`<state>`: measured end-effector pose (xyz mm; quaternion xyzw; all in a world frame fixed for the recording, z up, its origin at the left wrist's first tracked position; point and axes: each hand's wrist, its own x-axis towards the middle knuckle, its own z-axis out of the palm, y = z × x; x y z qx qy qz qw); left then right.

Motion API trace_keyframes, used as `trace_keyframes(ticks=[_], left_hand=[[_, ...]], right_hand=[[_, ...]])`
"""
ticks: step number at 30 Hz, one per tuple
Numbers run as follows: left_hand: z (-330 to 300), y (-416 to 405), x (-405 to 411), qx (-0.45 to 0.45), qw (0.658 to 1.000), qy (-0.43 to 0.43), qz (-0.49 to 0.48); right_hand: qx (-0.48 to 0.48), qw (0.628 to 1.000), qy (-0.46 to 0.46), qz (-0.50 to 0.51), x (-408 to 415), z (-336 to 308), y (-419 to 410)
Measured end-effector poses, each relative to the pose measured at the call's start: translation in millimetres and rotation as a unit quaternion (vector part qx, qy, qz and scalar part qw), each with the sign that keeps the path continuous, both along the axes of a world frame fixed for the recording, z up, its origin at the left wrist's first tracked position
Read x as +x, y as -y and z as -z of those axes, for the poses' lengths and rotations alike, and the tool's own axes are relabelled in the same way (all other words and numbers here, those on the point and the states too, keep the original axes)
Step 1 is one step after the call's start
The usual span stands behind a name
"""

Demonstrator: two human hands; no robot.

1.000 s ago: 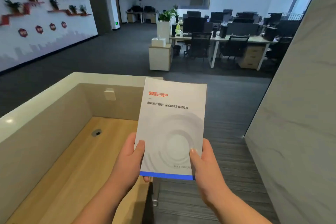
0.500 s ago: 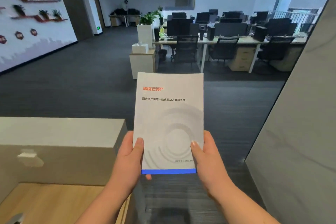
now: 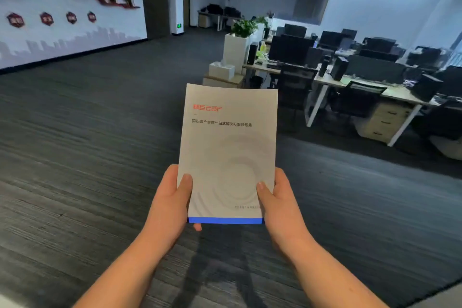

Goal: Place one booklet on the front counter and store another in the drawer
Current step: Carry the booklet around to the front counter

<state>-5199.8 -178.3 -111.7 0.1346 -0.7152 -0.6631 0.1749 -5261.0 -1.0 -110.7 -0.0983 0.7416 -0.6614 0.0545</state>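
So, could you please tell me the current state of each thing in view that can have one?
booklet: closed, cover facing up, held upright in the air by both hands, top edge slightly curled.
left hand: gripping the booklet's lower left edge, thumb on the cover.
right hand: gripping the lower right edge, thumb on the cover.
desk pedestal drawers: shut.
monitors: dark.

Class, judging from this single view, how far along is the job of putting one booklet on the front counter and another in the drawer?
Done: nothing visibly placed; no counter or open drawer shows. In hand: the left hand and right hand grip one booklet by its lower corners, above the dark floor. Left: both placements; whether a second booklet lies beneath cannot be told.
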Motion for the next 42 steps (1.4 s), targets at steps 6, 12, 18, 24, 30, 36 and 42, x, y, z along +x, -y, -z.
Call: trace_keyframes(ticks=[6, 12, 18, 24, 30, 36, 42], left_hand=[[11, 80, -132, 0.018, 0.996, -0.013, -0.088], [-10, 172, -197, 0.053, 0.983, -0.020, -0.172], [-4, 262, -229, 0.092, 0.934, -0.026, -0.344], [2, 334, -241, 0.099, 0.820, -0.044, -0.562], [-9, 354, -213, 0.108, 0.697, -0.040, -0.708], [-6, 331, -152, 0.128, 0.569, -0.044, -0.811], [14, 306, -93, 0.137, 0.466, -0.066, -0.872]], right_hand=[[0.006, 0.996, -0.009, -0.091, -164, 6, 94], [-0.013, 0.970, 0.015, -0.242, -272, -11, 209], [-0.023, 0.914, -0.021, -0.405, -349, 0, 358], [-0.041, 0.812, 0.016, -0.582, -375, 17, 516], [-0.036, 0.660, 0.084, -0.746, -329, 10, 618], [0.009, 0.504, 0.117, -0.855, -226, 18, 661], [0.065, 0.398, 0.080, -0.912, -113, 43, 668]])
